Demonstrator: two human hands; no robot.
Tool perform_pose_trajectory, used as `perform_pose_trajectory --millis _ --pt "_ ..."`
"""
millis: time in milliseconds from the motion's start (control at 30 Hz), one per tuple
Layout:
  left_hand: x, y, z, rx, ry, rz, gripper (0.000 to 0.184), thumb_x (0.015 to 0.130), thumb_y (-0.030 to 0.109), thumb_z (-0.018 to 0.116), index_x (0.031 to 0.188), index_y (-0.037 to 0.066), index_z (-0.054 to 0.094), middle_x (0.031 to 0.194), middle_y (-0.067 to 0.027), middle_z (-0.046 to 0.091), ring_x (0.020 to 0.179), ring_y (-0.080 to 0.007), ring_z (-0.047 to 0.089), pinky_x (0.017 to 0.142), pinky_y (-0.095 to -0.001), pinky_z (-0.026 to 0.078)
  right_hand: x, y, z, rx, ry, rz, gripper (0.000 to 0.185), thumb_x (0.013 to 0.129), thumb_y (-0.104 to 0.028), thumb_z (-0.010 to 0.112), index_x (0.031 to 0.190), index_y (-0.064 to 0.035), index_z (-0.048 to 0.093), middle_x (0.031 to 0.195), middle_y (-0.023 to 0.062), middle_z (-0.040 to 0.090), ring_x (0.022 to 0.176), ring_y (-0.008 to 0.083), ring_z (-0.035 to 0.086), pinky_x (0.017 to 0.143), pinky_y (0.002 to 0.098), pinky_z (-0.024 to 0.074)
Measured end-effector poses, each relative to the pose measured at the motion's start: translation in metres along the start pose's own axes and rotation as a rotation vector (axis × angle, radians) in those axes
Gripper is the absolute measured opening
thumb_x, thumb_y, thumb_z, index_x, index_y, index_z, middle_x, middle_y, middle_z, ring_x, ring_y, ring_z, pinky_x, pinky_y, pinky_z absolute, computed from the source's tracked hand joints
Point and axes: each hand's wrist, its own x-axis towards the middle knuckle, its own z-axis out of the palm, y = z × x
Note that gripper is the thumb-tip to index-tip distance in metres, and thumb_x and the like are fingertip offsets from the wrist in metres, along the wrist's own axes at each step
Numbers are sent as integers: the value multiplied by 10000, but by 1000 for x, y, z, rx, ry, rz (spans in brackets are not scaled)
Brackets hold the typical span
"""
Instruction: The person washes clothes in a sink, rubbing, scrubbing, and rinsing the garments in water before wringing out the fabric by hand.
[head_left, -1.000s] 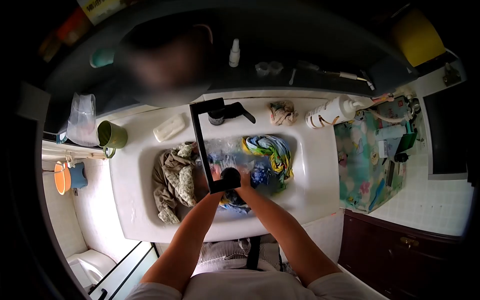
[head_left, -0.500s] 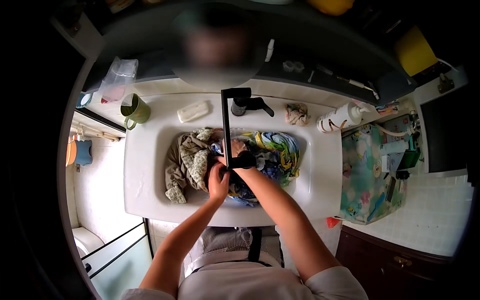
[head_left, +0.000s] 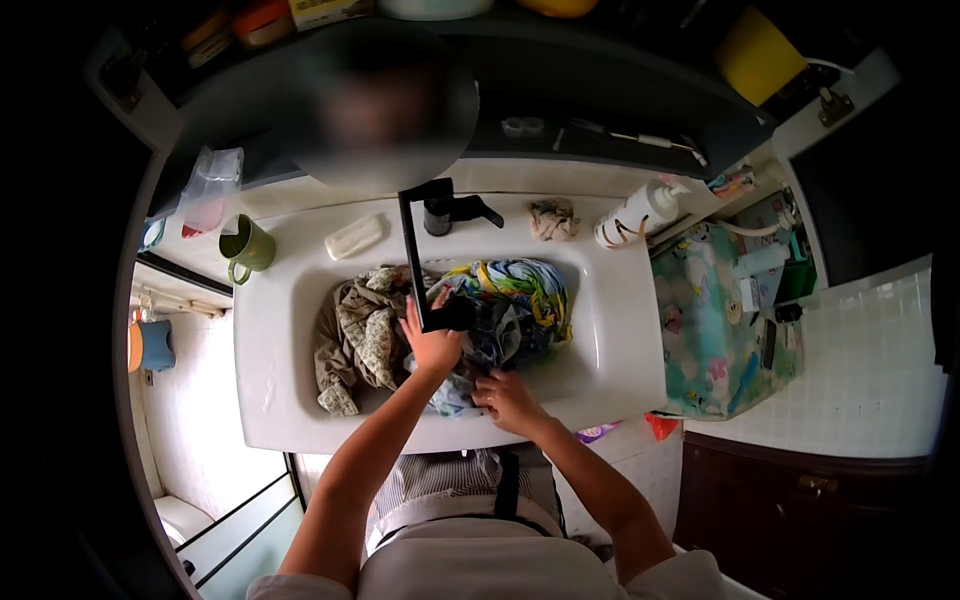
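Left hand (head_left: 433,346) spread on the bunched clothes, right hand (head_left: 508,400) with fingers bent at their near edge, in a white sink (head_left: 625,370)
Left to right, we see a green mug (head_left: 258,247) and a white soap bar (head_left: 354,238) on the rim, a brown garment (head_left: 352,330) in the basin beside our left hand, the black faucet (head_left: 412,262) over that hand, and multicoloured cloth (head_left: 520,280) right of it; we can't tell if our right hand pinches fabric. A crumpled cloth (head_left: 553,219) and pump bottle (head_left: 640,213) sit on the rim. We judge handling partway: clothes all bunched in the basin, none spread flat or sorted. Bottle has brown markings, no brand or label we can read
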Motion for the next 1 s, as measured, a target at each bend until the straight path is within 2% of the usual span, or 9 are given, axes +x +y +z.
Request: perform_pose_trajectory --millis 67,167,233,333,400,500,733,833,1000 --pt "-4 7 26 -15 -161 -19 483 868 446 548 1248 149 576 1188 -187 586 1207 -352 462 1052 -552 219 -14 -6 -1 113 43 58 160 634 -39 639 771 -74 564 828 50 567 829 249 521 714 359 439" --pt "-17 16 37 68 -115 5 478 889 466 513 1233 143 588 1182 -182 597 1210 -339 464 1067 -568 165 -16 25 -3 464 102 101 143 671 -33 637 782 -70 554 801 58 557 791 231 534 678 344 428" --pt "-16 13 39 25 -56 31 476 896 467 498 1235 145 587 1178 -182 601 1205 -337 470 1076 -561 151 5 52 13 904 446 535 92 799 -116 620 793 -62 545 732 70 540 660 197 538 598 315 419" --pt "-18 6 37 4 -69 67 459 908 450 485 1237 147 586 1188 -174 599 1209 -336 468 1078 -570 150 60 82 9 42 566 961 384 846 -409 611 892 -29 584 764 133 625 710 288 609 638 392 461" --pt "-19 4 34 6 -85 51 387 919 391 483 1131 94 612 1102 -160 619 1153 -326 493 1069 -537 196 86 87 36 -529 689 923 452 871 -490 523 889 -46 609 822 153 656 788 328 637 663 457 467" --pt "-23 -7 40 -97 155 140 288 911 292 504 949 30 617 985 -138 625 1039 -317 531 1027 -495 272 99 92 34 105 153 923 433 878 -477 471 855 -72 624 844 167 662 817 361 635 677 481 469" --pt "-48 -22 1 -415 102 159 154 893 171 509 894 30 569 899 -144 583 911 -344 541 964 -470 342 44 5 14 317 266 431 202 834 -225 570 727 -56 543 710 163 605 700 376 593 600 472 444" --pt "-59 -11 -7 -478 123 150 130 882 135 523 871 7 545 852 -164 523 815 -369 492 750 -442 370 25 -10 21 294 277 426 215 827 -234 575 717 -50 566 701 153 602 681 368 590 601 468 452" --pt "-58 -16 16 -255 133 186 108 861 138 513 910 42 522 889 -153 505 876 -355 482 775 -448 347 30 -2 48 182 363 548 234 826 -233 566 674 -55 580 677 139 605 648 364 592 577 469 460"
